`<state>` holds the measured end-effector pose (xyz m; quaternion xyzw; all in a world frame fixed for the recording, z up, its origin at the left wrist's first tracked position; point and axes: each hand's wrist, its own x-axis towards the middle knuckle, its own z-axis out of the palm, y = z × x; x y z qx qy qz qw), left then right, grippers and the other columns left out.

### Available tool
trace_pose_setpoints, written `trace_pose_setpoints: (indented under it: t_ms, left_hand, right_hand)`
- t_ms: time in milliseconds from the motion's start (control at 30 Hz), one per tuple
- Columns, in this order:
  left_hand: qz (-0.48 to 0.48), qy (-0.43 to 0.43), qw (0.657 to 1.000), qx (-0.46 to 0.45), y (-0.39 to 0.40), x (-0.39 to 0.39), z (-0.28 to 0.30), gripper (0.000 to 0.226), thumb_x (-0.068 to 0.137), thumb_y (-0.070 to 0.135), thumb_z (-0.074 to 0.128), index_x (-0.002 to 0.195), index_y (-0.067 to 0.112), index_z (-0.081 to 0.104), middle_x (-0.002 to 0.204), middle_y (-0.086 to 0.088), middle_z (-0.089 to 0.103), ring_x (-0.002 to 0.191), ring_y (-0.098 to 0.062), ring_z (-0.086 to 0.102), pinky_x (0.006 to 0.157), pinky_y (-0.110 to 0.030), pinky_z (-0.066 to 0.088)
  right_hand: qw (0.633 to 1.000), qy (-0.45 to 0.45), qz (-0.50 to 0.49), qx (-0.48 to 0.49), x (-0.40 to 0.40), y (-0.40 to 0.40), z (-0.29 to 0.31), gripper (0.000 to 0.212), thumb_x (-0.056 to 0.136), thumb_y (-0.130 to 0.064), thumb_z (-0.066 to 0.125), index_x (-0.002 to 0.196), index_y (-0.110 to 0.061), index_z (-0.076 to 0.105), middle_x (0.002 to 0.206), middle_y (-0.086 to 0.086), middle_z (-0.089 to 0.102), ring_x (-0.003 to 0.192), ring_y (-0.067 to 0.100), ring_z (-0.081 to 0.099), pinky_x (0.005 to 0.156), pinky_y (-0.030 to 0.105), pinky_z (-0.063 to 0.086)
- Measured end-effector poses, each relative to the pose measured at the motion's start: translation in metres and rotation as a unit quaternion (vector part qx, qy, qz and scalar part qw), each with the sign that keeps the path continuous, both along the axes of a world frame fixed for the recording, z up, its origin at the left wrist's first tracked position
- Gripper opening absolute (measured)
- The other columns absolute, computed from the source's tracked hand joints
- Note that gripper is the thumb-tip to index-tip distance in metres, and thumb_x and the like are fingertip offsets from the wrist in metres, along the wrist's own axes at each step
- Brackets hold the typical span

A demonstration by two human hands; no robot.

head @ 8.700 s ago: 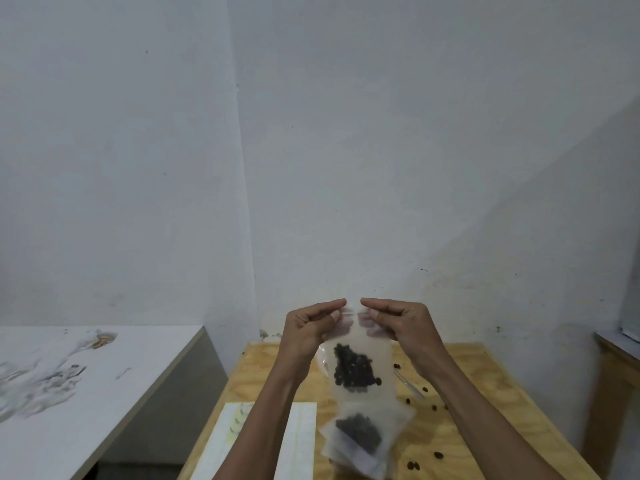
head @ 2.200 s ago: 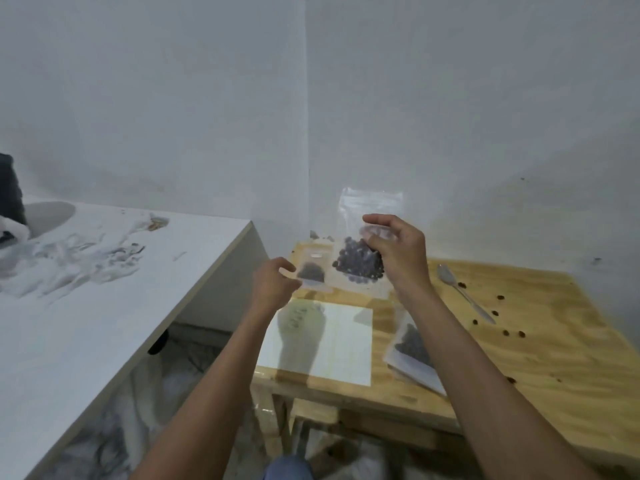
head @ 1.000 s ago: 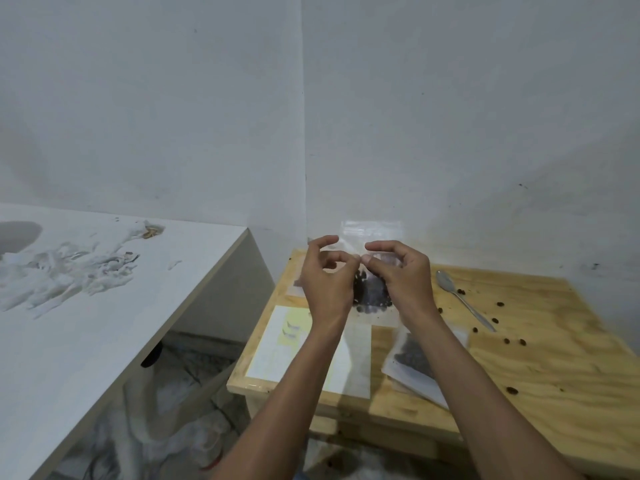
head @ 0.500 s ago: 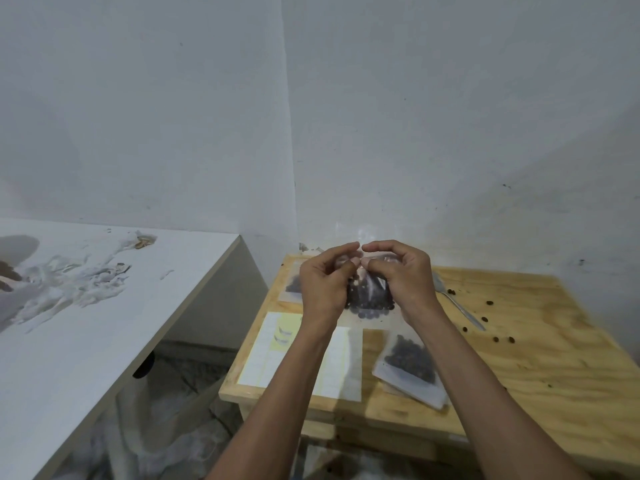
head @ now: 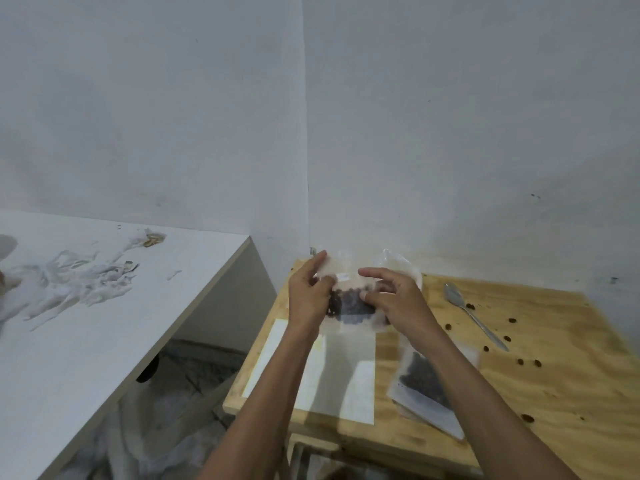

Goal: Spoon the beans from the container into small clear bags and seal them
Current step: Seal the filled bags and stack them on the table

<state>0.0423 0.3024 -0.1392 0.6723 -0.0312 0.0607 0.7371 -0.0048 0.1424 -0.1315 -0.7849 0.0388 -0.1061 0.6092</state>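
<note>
A small clear bag of dark beans (head: 349,303) hangs between both hands above the far left part of the wooden table (head: 540,382). My left hand (head: 308,296) pinches its left upper edge. My right hand (head: 398,299) holds its right side, fingers curled round it. The bag's top flap sticks up pale between the hands. Another filled clear bag (head: 424,379) lies flat on the table under my right forearm. A metal spoon (head: 471,315) lies at the right. The bean container is hidden or out of view.
Loose beans (head: 519,362) are scattered over the right of the wooden table. A white sheet (head: 356,386) lies near the table's front left edge. A white counter (head: 86,323) with crumpled plastic stands at the left, a gap between it and the table.
The hands have moved apart along the bag's top edge and dropped slightly. The bag now lies wider between them. The camera has shifted a little.
</note>
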Motion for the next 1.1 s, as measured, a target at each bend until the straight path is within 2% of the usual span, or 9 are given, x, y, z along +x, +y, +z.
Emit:
trace_pose_setpoints:
  t_ms: [133,233,367,467,600,700,867,967,1100]
  left_hand:
    - [-0.025,-0.003,0.997,0.076,0.025,0.023,-0.021,0.042,0.091,0.002,0.069,0.128,0.022,0.07,0.106,-0.005,0.074,0.092,-0.034,0.072,0.082,-0.037,0.062]
    - [0.007,0.0,0.992,0.125,0.036,0.046,-0.032,0.03,0.091,0.007,0.075,0.118,0.017,0.075,0.082,-0.018,0.076,0.073,-0.035,0.07,0.066,-0.026,0.056]
    - [0.037,-0.019,0.971,0.235,0.042,0.082,-0.041,0.032,0.088,0.009,0.077,0.12,0.011,0.074,0.113,-0.009,0.075,0.077,-0.016,0.064,0.07,-0.022,0.052]
    - [0.03,-0.024,0.946,0.322,0.041,0.106,-0.05,0.035,0.09,0.018,0.077,0.124,0.012,0.073,0.128,-0.002,0.07,0.091,-0.018,0.066,0.085,-0.027,0.052]
    - [0.007,0.0,0.917,0.4,0.037,0.125,-0.067,0.035,0.093,0.024,0.072,0.127,0.014,0.073,0.133,-0.005,0.069,0.112,-0.024,0.066,0.101,-0.038,0.053]
    - [0.003,0.014,0.909,0.416,0.034,0.126,-0.077,0.034,0.097,0.024,0.066,0.128,0.013,0.072,0.135,-0.008,0.068,0.119,-0.023,0.065,0.101,-0.032,0.05]
    - [0.038,-0.01,0.9,0.433,0.034,0.119,-0.071,0.035,0.094,0.023,0.067,0.128,0.013,0.071,0.138,-0.01,0.063,0.126,-0.028,0.058,0.107,-0.038,0.045]
    - [0.08,-0.045,0.902,0.423,0.026,0.103,-0.058,0.03,0.092,0.026,0.068,0.121,0.017,0.074,0.134,-0.009,0.062,0.125,-0.03,0.054,0.107,-0.046,0.046]
    - [0.034,-0.1,0.912,0.396,-0.004,0.067,-0.032,0.02,0.092,0.021,0.069,0.108,0.017,0.077,0.116,-0.009,0.07,0.109,-0.025,0.063,0.092,-0.034,0.048]
  right_hand:
    - [0.999,-0.001,-0.018,0.038,0.031,0.022,-0.009,0.04,0.09,-0.007,0.073,0.124,-0.027,0.071,0.105,0.005,0.073,0.103,0.018,0.069,0.09,0.031,0.056]
    - [0.999,0.018,-0.03,0.021,0.064,0.035,-0.025,0.042,0.088,-0.007,0.074,0.126,-0.025,0.071,0.111,0.001,0.071,0.109,0.019,0.066,0.087,0.024,0.054]
    - [0.995,0.079,-0.032,-0.043,0.097,0.046,-0.039,0.055,0.084,-0.012,0.08,0.136,-0.023,0.065,0.118,0.004,0.064,0.101,0.017,0.063,0.079,0.02,0.053]
    - [0.99,0.095,-0.038,-0.1,0.113,0.05,-0.048,0.062,0.083,-0.018,0.082,0.142,-0.02,0.06,0.132,0.004,0.064,0.109,0.019,0.064,0.095,0.034,0.056]
    - [0.957,0.142,-0.033,-0.251,0.127,0.05,-0.062,0.065,0.084,-0.044,0.075,0.144,-0.029,0.057,0.14,0.003,0.057,0.116,0.025,0.063,0.095,0.043,0.056]
    - [0.925,0.183,-0.018,-0.333,0.13,0.049,-0.067,0.066,0.085,-0.059,0.064,0.145,-0.034,0.053,0.14,0.005,0.046,0.119,0.032,0.058,0.096,0.042,0.053]
    - [0.929,0.177,-0.027,-0.323,0.123,0.047,-0.057,0.066,0.088,-0.056,0.066,0.147,-0.032,0.05,0.142,0.006,0.044,0.119,0.032,0.059,0.095,0.041,0.053]
    - [0.95,0.132,-0.052,-0.277,0.104,0.04,-0.04,0.055,0.09,-0.048,0.068,0.14,-0.028,0.058,0.14,0.003,0.052,0.118,0.025,0.062,0.097,0.038,0.053]
    - [0.963,0.093,-0.119,-0.223,0.064,0.02,-0.009,0.035,0.091,-0.043,0.071,0.122,-0.027,0.07,0.115,0.002,0.072,0.1,0.02,0.069,0.087,0.032,0.055]
